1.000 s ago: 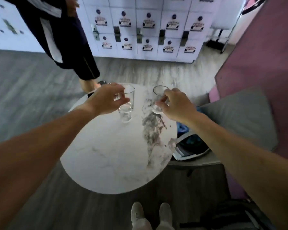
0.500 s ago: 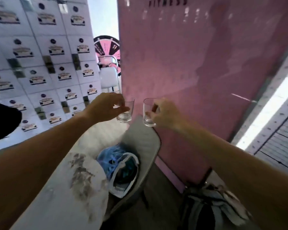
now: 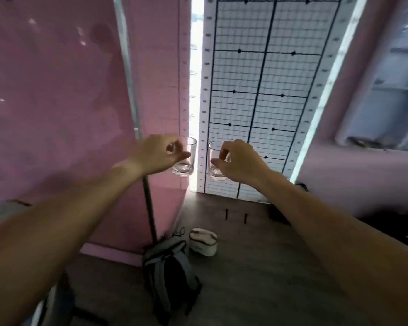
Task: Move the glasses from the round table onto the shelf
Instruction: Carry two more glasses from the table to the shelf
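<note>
two clear glasses are hanging in the air at the middle of the frame, near each other but apart: the left hand (image 3: 157, 155) is pinching the left glass (image 3: 185, 158) by its side wall, and the right hand (image 3: 239, 161) is gripping the right glass (image 3: 213, 161) the same way. both are looking empty, light, stiff, smooth and probably slippery, so i am judging that fingers around the wall below the rim are giving the safest hold, because they are breaking easily if dropped on the floor (image 3: 257, 267) below.
</note>
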Action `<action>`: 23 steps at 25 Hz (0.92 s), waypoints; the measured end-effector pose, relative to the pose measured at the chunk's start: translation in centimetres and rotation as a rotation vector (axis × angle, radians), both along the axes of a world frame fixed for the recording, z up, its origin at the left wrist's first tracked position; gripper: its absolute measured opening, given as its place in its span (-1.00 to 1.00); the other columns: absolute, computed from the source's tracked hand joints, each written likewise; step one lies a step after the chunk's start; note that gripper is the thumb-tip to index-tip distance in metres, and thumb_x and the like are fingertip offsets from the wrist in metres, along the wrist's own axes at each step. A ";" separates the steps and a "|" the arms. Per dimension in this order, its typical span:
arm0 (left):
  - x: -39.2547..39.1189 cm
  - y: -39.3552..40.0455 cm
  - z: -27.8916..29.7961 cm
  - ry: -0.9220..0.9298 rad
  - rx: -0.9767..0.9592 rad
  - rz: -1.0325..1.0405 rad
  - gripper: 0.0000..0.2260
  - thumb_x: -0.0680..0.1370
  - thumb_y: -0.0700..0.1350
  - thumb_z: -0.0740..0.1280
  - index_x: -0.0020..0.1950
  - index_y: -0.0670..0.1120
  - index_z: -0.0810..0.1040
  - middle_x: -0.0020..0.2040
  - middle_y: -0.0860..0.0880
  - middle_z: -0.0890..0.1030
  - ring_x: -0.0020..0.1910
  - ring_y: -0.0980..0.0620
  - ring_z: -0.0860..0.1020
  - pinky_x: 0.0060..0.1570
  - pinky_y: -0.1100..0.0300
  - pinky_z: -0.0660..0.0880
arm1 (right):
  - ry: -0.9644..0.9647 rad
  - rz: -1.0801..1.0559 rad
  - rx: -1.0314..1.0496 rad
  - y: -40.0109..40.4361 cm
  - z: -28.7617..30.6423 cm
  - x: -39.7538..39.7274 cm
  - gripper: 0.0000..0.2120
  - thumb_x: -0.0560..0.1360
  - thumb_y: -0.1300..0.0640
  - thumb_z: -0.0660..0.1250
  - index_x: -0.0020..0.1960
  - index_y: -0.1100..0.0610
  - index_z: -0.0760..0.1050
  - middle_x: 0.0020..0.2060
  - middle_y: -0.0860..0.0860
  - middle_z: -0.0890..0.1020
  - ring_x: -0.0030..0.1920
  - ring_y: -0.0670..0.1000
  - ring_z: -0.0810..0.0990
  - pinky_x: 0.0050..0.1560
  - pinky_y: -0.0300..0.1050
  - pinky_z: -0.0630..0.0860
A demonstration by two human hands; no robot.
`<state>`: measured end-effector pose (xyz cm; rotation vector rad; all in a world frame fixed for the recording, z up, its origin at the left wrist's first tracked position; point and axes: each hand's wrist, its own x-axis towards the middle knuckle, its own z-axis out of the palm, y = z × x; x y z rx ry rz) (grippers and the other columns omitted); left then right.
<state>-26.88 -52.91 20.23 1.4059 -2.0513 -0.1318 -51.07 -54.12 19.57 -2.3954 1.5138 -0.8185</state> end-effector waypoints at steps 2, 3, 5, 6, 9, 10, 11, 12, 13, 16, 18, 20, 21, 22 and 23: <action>-7.2 -1.6 0.3 0.003 0.033 -0.108 -0.74 0.48 0.15 0.46 -0.10 -0.04 0.60 -0.21 0.17 0.59 -0.21 0.29 0.51 -0.19 0.24 0.43 | -0.013 -0.116 0.000 1.0 0.2 -7.3 -0.76 0.46 -0.16 0.42 -0.19 -0.03 0.46 -0.12 -0.05 0.50 -0.11 -0.01 0.52 -0.25 -0.17 0.34; -11.3 -2.4 0.4 0.004 0.040 -0.175 -0.73 0.48 0.16 0.45 -0.08 -0.03 0.61 -0.19 0.17 0.61 -0.18 0.30 0.53 -0.18 0.22 0.44 | -0.010 -0.183 -0.002 1.7 0.3 -11.3 -0.76 0.46 -0.16 0.42 -0.21 -0.04 0.45 -0.14 -0.07 0.49 -0.12 -0.01 0.51 -0.24 -0.17 0.35; -19.0 -3.6 0.7 0.036 0.047 -0.292 -0.76 0.47 0.16 0.46 -0.10 0.00 0.60 -0.17 0.18 0.63 -0.15 0.31 0.56 -0.17 0.24 0.44 | -0.006 -0.311 -0.006 3.1 0.6 -18.5 -0.76 0.45 -0.13 0.44 -0.21 -0.03 0.46 -0.13 -0.02 0.51 -0.11 0.03 0.52 -0.16 -0.12 0.40; -22.7 -4.2 0.8 0.057 0.058 -0.344 -0.77 0.47 0.16 0.46 -0.11 0.02 0.60 -0.15 0.16 0.65 -0.12 0.29 0.58 -0.15 0.23 0.46 | -0.015 -0.369 -0.009 3.8 0.6 -21.8 -0.77 0.45 -0.10 0.45 -0.22 0.00 0.47 -0.12 0.02 0.53 -0.11 0.05 0.54 -0.13 -0.10 0.44; -32.6 -6.0 1.1 0.078 0.093 -0.487 -0.80 0.47 0.15 0.46 -0.12 0.04 0.60 -0.11 0.14 0.68 -0.06 0.26 0.60 -0.03 0.16 0.50 | -0.055 -0.508 -0.002 5.0 0.7 -30.3 -0.77 0.45 -0.05 0.46 -0.24 0.01 0.46 -0.10 0.08 0.54 -0.10 0.09 0.55 -0.12 -0.13 0.40; -35.3 -6.7 1.1 0.074 0.102 -0.525 -0.80 0.47 0.14 0.46 -0.12 0.04 0.60 -0.11 0.13 0.68 -0.05 0.25 0.60 -0.01 0.15 0.51 | -0.055 -0.544 -0.001 5.2 0.7 -32.4 -0.77 0.46 -0.05 0.45 -0.25 0.00 0.46 -0.09 0.08 0.53 -0.11 0.08 0.53 -0.12 -0.14 0.36; -37.7 -7.5 1.1 0.067 0.107 -0.558 -0.80 0.48 0.14 0.46 -0.12 0.04 0.59 -0.11 0.10 0.68 -0.05 0.23 0.61 0.00 0.14 0.52 | -0.046 -0.578 -0.002 5.2 0.7 -34.4 -0.77 0.46 -0.05 0.45 -0.24 0.00 0.46 -0.09 0.08 0.53 -0.11 0.08 0.52 -0.12 -0.14 0.35; -40.5 -8.6 1.1 0.057 0.108 -0.594 -0.80 0.48 0.14 0.46 -0.12 0.04 0.59 -0.10 0.07 0.68 -0.04 0.18 0.62 0.02 0.12 0.53 | -0.035 -0.621 -0.009 5.0 0.7 -36.6 -0.78 0.45 -0.06 0.44 -0.23 0.01 0.46 -0.09 0.08 0.53 -0.12 0.08 0.51 -0.12 -0.12 0.36; -43.0 -9.8 1.0 0.046 0.105 -0.624 -0.80 0.48 0.14 0.46 -0.12 0.04 0.59 -0.09 0.04 0.68 -0.05 0.12 0.62 0.04 0.09 0.54 | -0.026 -0.662 -0.015 4.6 0.7 -38.6 -0.78 0.45 -0.06 0.44 -0.22 0.01 0.47 -0.10 0.08 0.53 -0.13 0.08 0.51 -0.12 -0.10 0.40; -50.3 -14.2 0.1 0.026 0.108 -0.696 -0.79 0.47 0.15 0.47 -0.13 0.02 0.59 -0.11 -0.04 0.68 -0.05 0.01 0.63 0.04 0.07 0.54 | -0.001 -0.773 -0.022 2.0 0.4 -44.4 -0.77 0.45 -0.08 0.43 -0.23 0.02 0.46 -0.12 0.07 0.55 -0.12 0.08 0.53 -0.07 -0.07 0.46; -54.4 -17.4 -0.2 0.023 0.099 -0.734 -0.79 0.46 0.14 0.48 -0.16 0.03 0.58 -0.15 0.00 0.67 -0.05 0.02 0.64 -0.05 0.14 0.50 | 0.005 -0.832 -0.016 -0.3 0.4 -47.7 -0.75 0.46 -0.07 0.42 -0.27 0.00 0.43 -0.13 0.07 0.58 -0.10 0.09 0.55 -0.03 -0.05 0.48; -58.1 -20.8 0.0 0.007 0.101 -0.771 -0.79 0.46 0.14 0.48 -0.16 0.03 0.58 -0.15 0.01 0.68 -0.05 0.02 0.64 -0.08 0.16 0.48 | 0.011 -0.874 0.003 -2.9 0.8 -50.6 -0.73 0.46 -0.06 0.41 -0.30 -0.01 0.39 -0.11 0.09 0.59 -0.08 0.11 0.57 -0.02 -0.04 0.48; -59.9 -22.7 0.3 -0.006 0.096 -0.789 -0.78 0.46 0.14 0.48 -0.14 0.01 0.58 -0.13 -0.02 0.68 -0.04 0.00 0.64 -0.05 0.13 0.50 | 0.015 -0.894 0.010 -4.4 1.0 -52.1 -0.73 0.47 -0.06 0.41 -0.30 -0.01 0.39 -0.10 0.09 0.60 -0.08 0.11 0.57 -0.03 -0.05 0.48; -61.6 -24.6 0.7 -0.018 0.088 -0.801 -0.77 0.46 0.14 0.48 -0.13 -0.01 0.59 -0.10 -0.03 0.69 -0.03 -0.02 0.65 0.00 0.08 0.54 | 0.017 -0.912 0.010 -5.9 1.3 -53.5 -0.75 0.47 -0.06 0.40 -0.27 0.00 0.41 -0.08 0.09 0.60 -0.07 0.11 0.57 -0.03 -0.06 0.47; -63.3 -26.5 1.0 -0.022 0.076 -0.810 -0.76 0.46 0.14 0.48 -0.12 -0.01 0.59 -0.09 -0.04 0.69 -0.02 -0.04 0.65 0.03 0.03 0.56 | 0.016 -0.930 0.002 -7.3 1.6 -54.9 -0.77 0.47 -0.07 0.40 -0.24 0.01 0.43 -0.06 0.09 0.59 -0.06 0.10 0.57 -0.02 -0.07 0.47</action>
